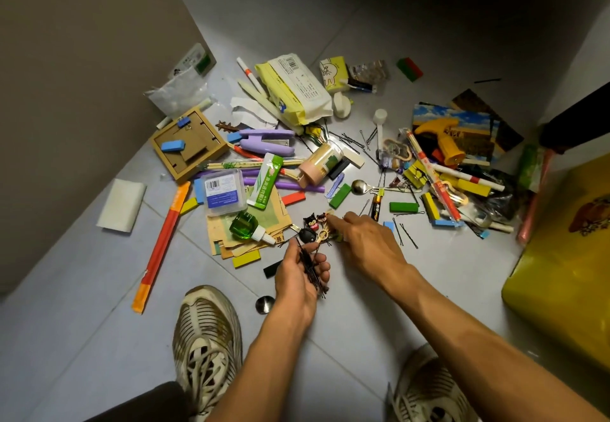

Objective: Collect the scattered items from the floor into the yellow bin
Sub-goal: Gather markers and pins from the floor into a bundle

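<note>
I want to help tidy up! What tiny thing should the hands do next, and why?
Probably the right hand should pinch up the little cartoon-headed picks at its fingertips. The left hand already holds a bunch of black hairpins, and the yellow bin waits to the right.

A pale grey tiled floor (pixel 99 339) carries a wide litter across the middle of the frame. At left lie a long orange paper-wrapped stick (pixel 161 248) and a white folded tissue (pixel 122 205). Near centre rest a green glass bottle (pixel 247 226), a black-and-gold battery (pixel 376 206) and a metal spoon (pixel 361 187). The yellow bin (pixel 567 273) stands at the right edge.
</note>
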Motion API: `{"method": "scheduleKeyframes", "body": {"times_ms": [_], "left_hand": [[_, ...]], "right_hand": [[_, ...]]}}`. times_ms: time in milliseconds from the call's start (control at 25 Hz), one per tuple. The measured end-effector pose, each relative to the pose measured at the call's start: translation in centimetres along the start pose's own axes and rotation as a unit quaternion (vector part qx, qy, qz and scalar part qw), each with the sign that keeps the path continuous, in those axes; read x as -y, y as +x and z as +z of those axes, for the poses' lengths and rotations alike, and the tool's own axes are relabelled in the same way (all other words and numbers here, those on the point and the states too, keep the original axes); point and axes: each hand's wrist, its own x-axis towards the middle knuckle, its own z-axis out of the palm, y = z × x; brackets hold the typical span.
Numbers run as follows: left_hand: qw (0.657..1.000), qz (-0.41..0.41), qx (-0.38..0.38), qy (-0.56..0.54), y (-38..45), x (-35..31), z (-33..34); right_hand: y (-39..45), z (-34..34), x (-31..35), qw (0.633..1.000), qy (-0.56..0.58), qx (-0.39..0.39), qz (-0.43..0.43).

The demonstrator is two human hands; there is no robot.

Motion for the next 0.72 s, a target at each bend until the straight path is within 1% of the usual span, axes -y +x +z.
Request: {"method": "scheduleKeyframes", "body": {"times_ms": [80,200,280,320,360,400,480,520,560,600,640,680,720], "left_hand": [[1.000,0.008,0.005,0.005,0.1,-0.2,-0.4],[1.000,0.018,0.001,0.020,0.3,0.1,-0.4],[1.000,0.017,0.000,0.020,0.4,0.4,-0.3],[1.000,0.015,-0.001,0.019,0.3,0.5,-0.3],[1.000,0.012,-0.002,0.015,0.3,0.6,-0.3],[1.000,0.006,0.002,0.009,0.2,0.6,-0.3],[0.999,-0.004,0.031,-0.019,0.0,0.5,0.1],[0.998,-0.005,0.043,-0.038,0.0,0.5,0.3],[0.997,-0.005,0.052,-0.057,0.0,0.4,0.6],[0.996,-0.005,0.059,-0.073,0.0,0.3,0.8],[0.995,-0.002,0.062,-0.084,0.0,0.2,0.9],[0.994,0.002,0.061,-0.088,0.0,0.0,0.9],[0.995,0.007,0.054,-0.087,0.0,-0.1,0.6]], "right_hand": [[0.6,0.4,-0.4,0.999,-0.044,0.014,-0.021],[0.0,1.0,-0.4,0.995,-0.102,0.009,0.004],[-0.2,1.1,0.0,0.993,-0.112,0.018,0.026],[0.0,1.2,0.1,0.994,-0.091,0.020,0.051],[0.1,0.9,0.2,0.996,-0.038,0.013,0.080],[-0.2,0.5,0.5,0.993,0.044,-0.004,0.111],[-1.1,-0.2,1.6,0.964,0.226,-0.020,0.141],[-1.7,-0.6,2.3,0.952,0.277,-0.016,0.130],[-2.1,-0.9,2.9,0.948,0.295,-0.024,0.116],[-2.3,-1.0,3.1,0.948,0.293,-0.053,0.111],[-2.0,-0.9,2.9,0.952,0.269,-0.090,0.115],[-1.3,-0.8,2.5,0.960,0.230,-0.107,0.121],[-0.5,-0.8,2.1,0.972,0.183,-0.089,0.120]]}}
